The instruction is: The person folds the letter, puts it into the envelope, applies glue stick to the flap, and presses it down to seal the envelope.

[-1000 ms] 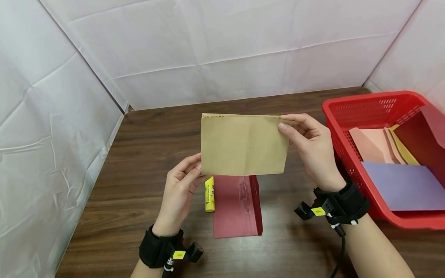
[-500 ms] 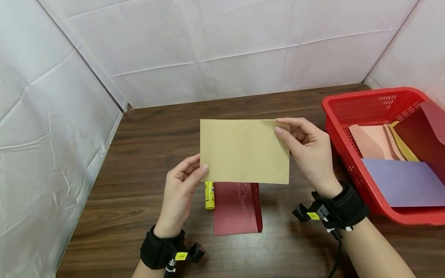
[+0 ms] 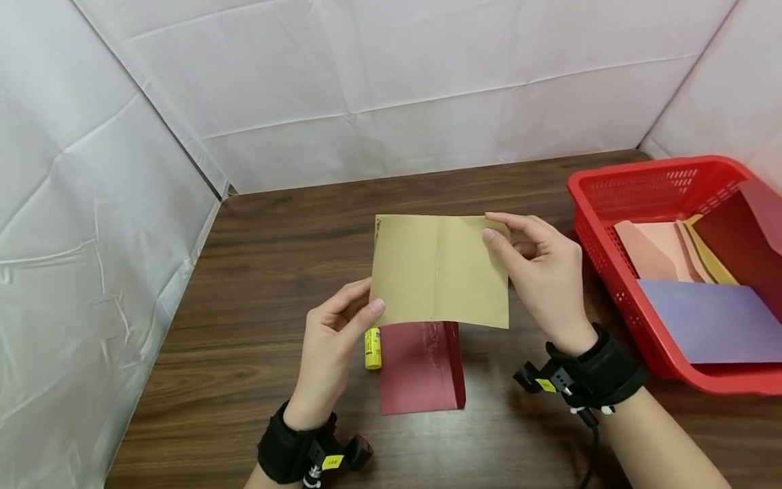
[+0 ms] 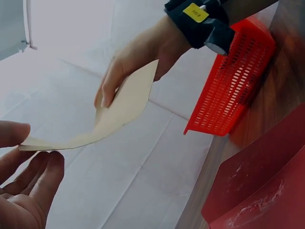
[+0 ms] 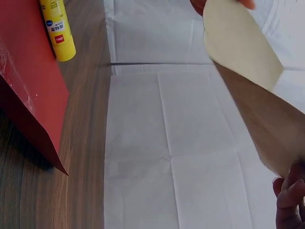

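A tan sheet of paper (image 3: 440, 272) with a vertical crease near its middle is held up above the table, slightly bowed. My left hand (image 3: 336, 339) pinches its lower left corner between thumb and fingers. The upper right corner is pinched by my right hand (image 3: 540, 272). Below the sheet lies a red paper piece (image 3: 418, 373) with a folded-up right flap and whitish smears of what looks like glue, its top covered by the tan sheet. A yellow glue stick (image 3: 373, 350) lies against the red paper's left side, partly hidden.
To the right stands a red plastic basket (image 3: 678, 380) holding purple paper (image 3: 715, 319), peach paper (image 3: 656, 251), and yellow and dark red sheets. White cloth walls (image 3: 366, 81) border the dark wooden table (image 3: 263, 272) at the back and sides.
The tan sheet has been tilted to face the camera more fully, and it now bows. Its left edge and my left hand have shifted a little to the right. Both hands keep their pinch.
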The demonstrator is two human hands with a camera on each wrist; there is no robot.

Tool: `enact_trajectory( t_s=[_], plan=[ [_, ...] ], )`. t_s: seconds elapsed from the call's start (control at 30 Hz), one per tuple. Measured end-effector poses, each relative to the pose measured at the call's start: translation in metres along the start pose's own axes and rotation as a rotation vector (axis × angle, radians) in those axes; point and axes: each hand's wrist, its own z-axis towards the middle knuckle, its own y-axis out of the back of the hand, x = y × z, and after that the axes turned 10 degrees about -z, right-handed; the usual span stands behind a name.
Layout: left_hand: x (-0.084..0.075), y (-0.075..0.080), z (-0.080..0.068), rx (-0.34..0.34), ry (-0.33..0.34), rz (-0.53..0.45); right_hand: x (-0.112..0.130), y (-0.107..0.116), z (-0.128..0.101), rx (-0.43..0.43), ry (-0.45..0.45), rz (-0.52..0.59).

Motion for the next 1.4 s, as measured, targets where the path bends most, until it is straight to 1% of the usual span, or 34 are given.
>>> enact_trajectory(
  t_s=[0.13, 0.23, 0.37, 0.5, 0.6, 0.7, 0.8, 0.93, 1.07, 1.27, 1.4],
  plan=[
    [0.002, -0.005, -0.002, 0.080, -0.021, -0.010, 0.002, -0.003, -0.002, -0.018, 0.013, -0.034],
    [0.006, -0.010, -0.003, 0.125, -0.032, -0.002, 0.003, -0.005, -0.003, -0.033, 0.031, -0.046],
    [0.012, -0.018, -0.001, 0.144, -0.042, -0.007, 0.006, -0.006, -0.005, -0.038, 0.041, -0.038],
    [0.020, -0.026, 0.000, 0.132, -0.026, -0.042, 0.011, -0.008, -0.009, -0.039, 0.038, -0.015],
    [0.023, -0.031, -0.002, 0.106, 0.000, -0.074, 0.015, -0.010, -0.013, -0.043, 0.055, -0.001],
    [0.024, -0.036, -0.005, 0.072, 0.039, -0.129, 0.018, -0.013, -0.016, -0.053, 0.089, 0.008],
    [0.021, -0.038, -0.007, 0.065, 0.059, -0.187, 0.020, -0.014, -0.018, -0.070, 0.114, 0.009],
    [0.018, -0.039, -0.008, 0.085, 0.084, -0.222, 0.020, -0.014, -0.018, -0.085, 0.121, 0.001],
    [0.017, -0.040, -0.007, 0.106, 0.134, -0.233, 0.020, -0.013, -0.020, -0.080, 0.115, 0.009],
    [0.020, -0.044, -0.004, 0.127, 0.216, -0.270, 0.025, -0.012, -0.022, -0.053, 0.086, 0.084],
    [0.021, -0.046, -0.003, 0.156, 0.281, -0.283, 0.026, -0.011, -0.024, -0.014, 0.041, 0.153]
  ],
)
